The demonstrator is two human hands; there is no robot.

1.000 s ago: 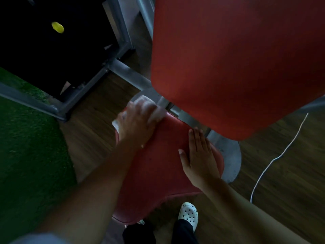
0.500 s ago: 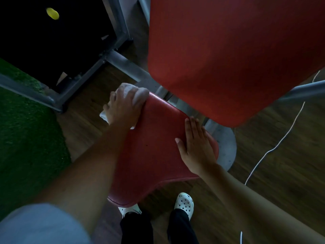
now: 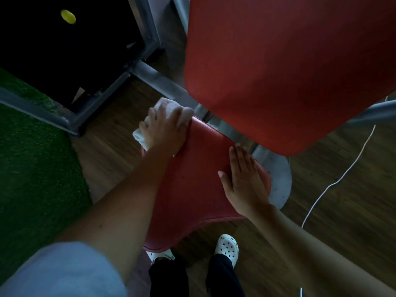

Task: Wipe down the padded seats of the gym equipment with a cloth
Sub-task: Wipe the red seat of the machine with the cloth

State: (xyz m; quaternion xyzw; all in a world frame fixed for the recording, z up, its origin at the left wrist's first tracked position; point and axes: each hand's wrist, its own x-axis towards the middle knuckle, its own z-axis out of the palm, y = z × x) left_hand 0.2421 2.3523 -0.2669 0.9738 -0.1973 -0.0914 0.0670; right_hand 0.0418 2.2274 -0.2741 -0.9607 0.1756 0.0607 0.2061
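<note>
A red padded seat (image 3: 192, 185) sits low in front of me, under a large red padded backrest (image 3: 278, 67) that fills the upper right. My left hand (image 3: 165, 131) grips a bunched white cloth (image 3: 165, 105) and presses it over the seat's far left corner. The cloth sticks out beyond the fingers and past the seat's edge. My right hand (image 3: 244, 181) lies flat with straight fingers on the right side of the seat, holding nothing.
Grey metal frame bars (image 3: 150, 73) run across the wooden floor behind the seat, and a round metal base (image 3: 280, 181) sits under it. Green turf (image 3: 32, 168) lies on the left. A white cable (image 3: 334, 185) trails on the right. My white shoes (image 3: 227, 247) stand below the seat.
My left hand slid the cloth leftward along the seat's far edge to its left corner. My right hand stayed flat on the seat.
</note>
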